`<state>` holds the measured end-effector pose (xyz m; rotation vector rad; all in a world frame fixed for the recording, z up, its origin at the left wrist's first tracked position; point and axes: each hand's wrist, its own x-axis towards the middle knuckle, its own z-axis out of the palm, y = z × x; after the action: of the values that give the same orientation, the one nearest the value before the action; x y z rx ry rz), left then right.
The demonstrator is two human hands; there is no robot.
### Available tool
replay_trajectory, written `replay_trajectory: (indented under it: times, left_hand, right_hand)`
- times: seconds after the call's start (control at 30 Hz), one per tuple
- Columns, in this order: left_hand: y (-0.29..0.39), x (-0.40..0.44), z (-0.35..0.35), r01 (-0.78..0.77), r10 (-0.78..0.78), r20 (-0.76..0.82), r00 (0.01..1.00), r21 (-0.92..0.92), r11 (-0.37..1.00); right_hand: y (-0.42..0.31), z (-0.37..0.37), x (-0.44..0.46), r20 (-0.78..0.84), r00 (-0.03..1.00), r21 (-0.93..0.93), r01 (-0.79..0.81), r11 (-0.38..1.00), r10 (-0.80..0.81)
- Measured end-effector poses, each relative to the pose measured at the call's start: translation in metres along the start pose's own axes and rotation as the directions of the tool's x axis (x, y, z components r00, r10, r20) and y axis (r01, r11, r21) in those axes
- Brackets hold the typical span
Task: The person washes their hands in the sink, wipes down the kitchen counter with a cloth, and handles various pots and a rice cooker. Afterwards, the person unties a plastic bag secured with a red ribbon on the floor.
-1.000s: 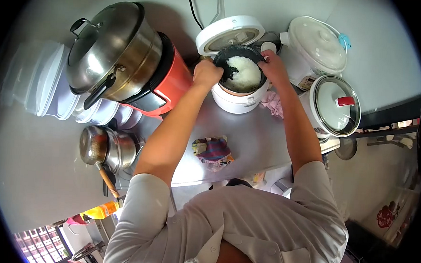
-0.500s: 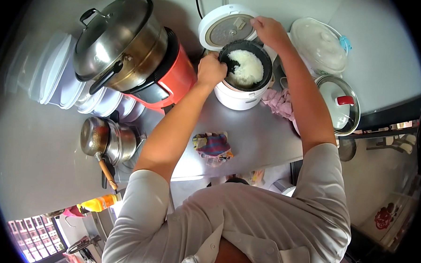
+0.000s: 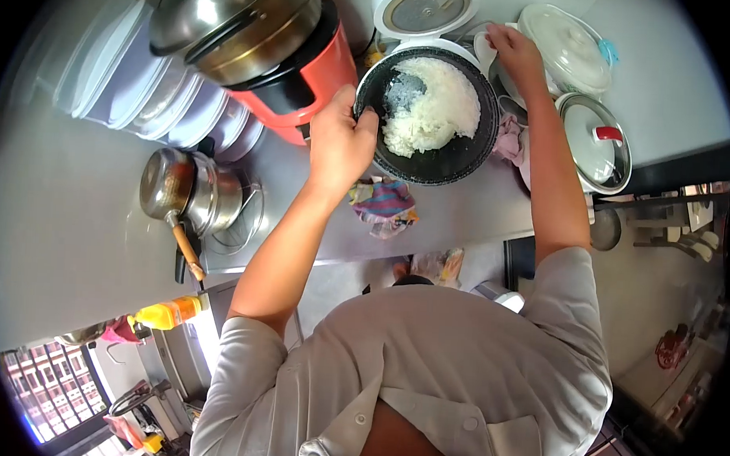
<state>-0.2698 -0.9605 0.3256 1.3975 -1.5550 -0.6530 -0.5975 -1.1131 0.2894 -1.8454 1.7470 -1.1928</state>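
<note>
A black inner pot [image 3: 432, 172] with cooked white rice [image 3: 443, 109] in it is raised in front of the white rice cooker, tilted so that its inside faces me. My left hand [image 3: 342, 137] is closed on the pot's left rim, thumb at the inside. Behind the pot, the cooker's lid [image 3: 424, 9] stands up, and most of the cooker body is hidden. My right hand [image 3: 517, 57] is off to the right, beside a white lidded dish [image 3: 564, 45]. Its fingers are curled together near a pale round object; what they hold, if anything, is unclear.
An orange-red cooker [image 3: 337, 64] with a big steel pot [image 3: 259, 48] stands left, close to my left hand. A bunched cloth [image 3: 385, 203] lies at the counter's front. A pink cloth [image 3: 509, 139] and a glass-lidded pot [image 3: 590, 144] sit right. Stacked containers [image 3: 131, 71] line the left.
My left hand has lifted the inner pot out of the rice cooker and towards me. My right hand has left the cooker's lid and moved right. The view has shifted a little.
</note>
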Motion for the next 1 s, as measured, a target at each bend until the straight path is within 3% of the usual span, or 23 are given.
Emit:
replay_trajectory:
  times: [0.03, 0.1, 0.17, 0.27, 0.4, 0.47, 0.53, 0.6, 0.67, 0.73, 0.8, 0.87, 0.93, 0.97, 1.0]
  left_hand:
    - [0.001, -0.011, -0.01, 0.024, -0.024, 0.015, 1.0, -0.022, 0.999]
    - [0.0, -0.033, -0.027, 0.048, -0.048, 0.026, 0.999, -0.027, 0.998]
    - [-0.009, -0.062, -0.044, 0.007, -0.008, 0.021, 1.0, 0.027, 1.0]
    - [-0.03, -0.109, -0.065, -0.022, 0.022, 0.028, 0.999, -0.004, 1.0]
    - [-0.054, -0.179, -0.099, 0.143, -0.152, 0.104, 0.983, 0.087, 0.986]
    - [-0.081, -0.21, -0.113, 0.232, -0.231, 0.102, 0.967, 0.011, 0.973]
    - [-0.119, -0.23, -0.127, 0.33, -0.324, 0.085, 0.942, -0.057, 0.942]
    - [-0.149, -0.238, -0.143, 0.499, -0.495, 0.095, 0.864, -0.031, 0.866]
    - [-0.186, -0.24, -0.147, 0.528, -0.528, 0.031, 0.848, -0.119, 0.841]
    - [-0.235, -0.235, -0.141, 0.441, -0.466, -0.091, 0.88, -0.205, 0.874]
    - [-0.232, -0.232, -0.138, 0.507, -0.525, -0.158, 0.836, -0.139, 0.85]
    - [-0.205, -0.234, -0.129, 0.57, -0.605, -0.177, 0.776, -0.213, 0.793]
    - [-0.265, -0.23, -0.124, 0.552, -0.603, -0.152, 0.783, -0.275, 0.787]
    - [-0.274, -0.229, -0.122, 0.541, -0.58, -0.206, 0.788, -0.217, 0.813]
    - [-0.284, -0.23, -0.122, 0.547, -0.619, -0.164, 0.768, -0.334, 0.767]
  right_hand:
    - [-0.003, -0.005, -0.029, -0.036, 0.999, 0.016, -0.013, 1.0, 0.014]
    - [-0.018, -0.016, -0.1, -0.091, 0.979, 0.256, -0.154, 0.954, 0.183]
    - [-0.015, -0.026, -0.176, -0.147, 0.972, 0.43, -0.104, 0.897, 0.183]
    - [-0.014, -0.042, -0.294, -0.2, 0.887, 0.451, -0.294, 0.843, 0.416]
    - [0.015, -0.039, -0.465, -0.218, 0.8, 0.364, -0.464, 0.808, 0.558]
    - [0.006, -0.032, -0.543, -0.175, 0.742, 0.362, -0.563, 0.743, 0.648]
    - [0.023, -0.019, -0.619, -0.137, 0.769, 0.301, -0.568, 0.766, 0.624]
    - [0.012, -0.012, -0.672, -0.06, 0.734, 0.162, -0.662, 0.732, 0.677]
    - [-0.001, -0.011, -0.707, 0.022, 0.752, -0.046, -0.658, 0.752, 0.659]
    - [0.002, -0.006, -0.734, 0.092, 0.728, -0.106, -0.671, 0.734, 0.679]
    - [0.01, -0.003, -0.753, 0.178, 0.741, -0.18, -0.623, 0.762, 0.648]
    - [0.024, 0.001, -0.761, 0.263, 0.74, -0.247, -0.569, 0.785, 0.619]
    - [0.043, 0.009, -0.761, 0.337, 0.729, -0.304, -0.515, 0.801, 0.596]
    - [0.057, 0.014, -0.759, 0.377, 0.7, -0.32, -0.516, 0.795, 0.606]
    - [0.077, 0.022, -0.758, 0.387, 0.695, -0.311, -0.52, 0.796, 0.605]
